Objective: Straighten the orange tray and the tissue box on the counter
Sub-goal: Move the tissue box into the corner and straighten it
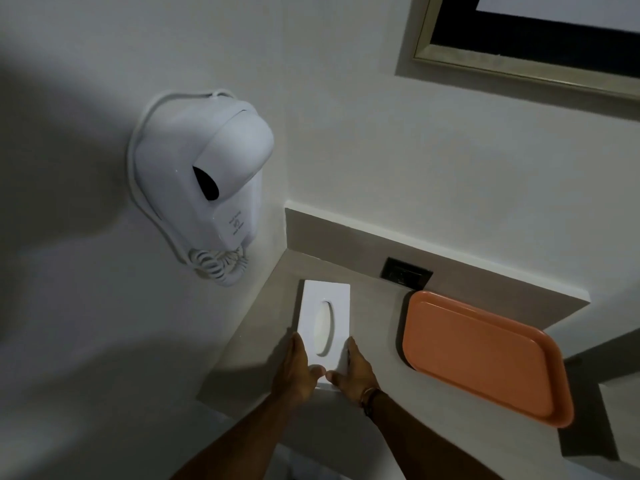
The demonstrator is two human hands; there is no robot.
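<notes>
both forearms enter from the bottom edge. left hand (pixel 294 367) lies along the left side of the tissue box (pixel 325 327), right hand (pixel 356 370) along its right side; thumbs rest on the near end of the top face. the grip: both hands clasp the box between them, fingers flat on its long sides. a band sits on the right wrist.

the box lies on the grey tabletop (pixel 374 327), near the front edge, its long axis pointing toward the back wall. orange tray (pixel 485 356) lies well apart to the right, skewed to the back edge, its near right corner overhanging the tabletop front.

farther: dark wall socket (pixel 407 271) behind the tray; white hair dryer (pixel 204 181) on the left wall.

risk, as judged: the overhanging tray could tip off if nudged. the box is light, so an uneven push from one hand could swing it askew.
</notes>
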